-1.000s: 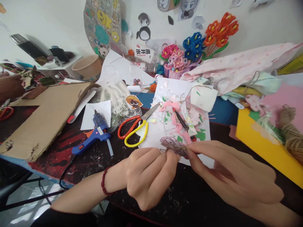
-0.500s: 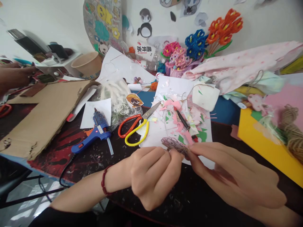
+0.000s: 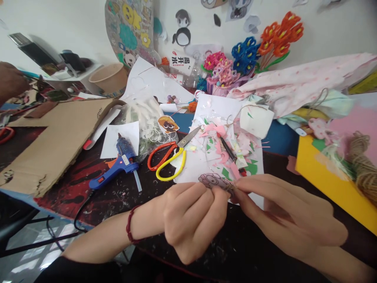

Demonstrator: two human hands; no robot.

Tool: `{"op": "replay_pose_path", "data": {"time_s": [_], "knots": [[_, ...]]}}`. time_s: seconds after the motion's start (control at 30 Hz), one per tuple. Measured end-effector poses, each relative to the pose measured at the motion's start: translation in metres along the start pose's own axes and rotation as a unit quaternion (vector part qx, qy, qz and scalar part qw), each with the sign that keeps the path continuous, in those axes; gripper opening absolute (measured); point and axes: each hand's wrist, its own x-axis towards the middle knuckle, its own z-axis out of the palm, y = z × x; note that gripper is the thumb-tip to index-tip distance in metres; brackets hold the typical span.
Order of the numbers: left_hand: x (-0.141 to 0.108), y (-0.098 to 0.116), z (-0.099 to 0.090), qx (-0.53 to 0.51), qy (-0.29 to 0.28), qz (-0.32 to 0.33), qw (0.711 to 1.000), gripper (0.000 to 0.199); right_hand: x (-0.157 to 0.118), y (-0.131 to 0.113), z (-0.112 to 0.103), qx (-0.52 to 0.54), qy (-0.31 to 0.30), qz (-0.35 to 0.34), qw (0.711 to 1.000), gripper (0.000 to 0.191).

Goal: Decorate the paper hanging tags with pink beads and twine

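Between my two hands is a small paper cutout with a dark-outlined cartoon drawing in pale pink. My left hand, with a dark red bracelet at the wrist, is closed and pinches the cutout's lower edge between thumb and curled fingers. From the other side, the thumb and fingertips of my right hand press together at the cutout's right end. Fingers cover that end, so whether something else is pinched there is hidden. Just beyond lies white paper strewn with pink and green scraps, and a black-and-red pen.
Scissors with red and yellow handles and a blue glue gun lie left of the paper. Cardboard covers the left side. Another person's hand is at far left. Yellow card and twine lie right.
The cutout has shifted very slightly left, and my right hand has turned a little with its fingertips still at the cutout. The other person's hand has moved left.
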Motion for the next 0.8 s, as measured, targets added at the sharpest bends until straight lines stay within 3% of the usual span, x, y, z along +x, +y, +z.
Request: {"op": "replay_pose_path", "data": {"time_s": [0.1,0.2,0.4,0.67,0.8], "knots": [[-0.0001,-0.0004,-0.0006,0.104,0.028,0.098,0.989,0.021,0.0,0.0027,0.0023,0.024,0.003,-0.007,1.0,0.011],[-0.0003,-0.0019,0.0012,0.094,0.033,0.081,0.992,0.027,-0.0008,0.0039,0.0042,0.04,-0.002,0.015,0.999,0.013],[-0.0032,-0.004,0.0077,0.088,0.046,0.045,0.994,0.018,-0.0027,0.0049,0.0096,0.152,-0.039,0.126,0.979,0.016],[-0.0028,-0.0037,0.006,0.086,0.04,0.038,0.995,0.018,-0.0035,0.0044,0.0096,0.158,-0.041,0.128,0.978,0.018],[-0.0029,-0.003,0.0072,0.08,0.067,0.037,0.994,0.017,-0.0045,0.0054,0.0101,0.151,-0.038,0.133,0.979,0.018]]}}
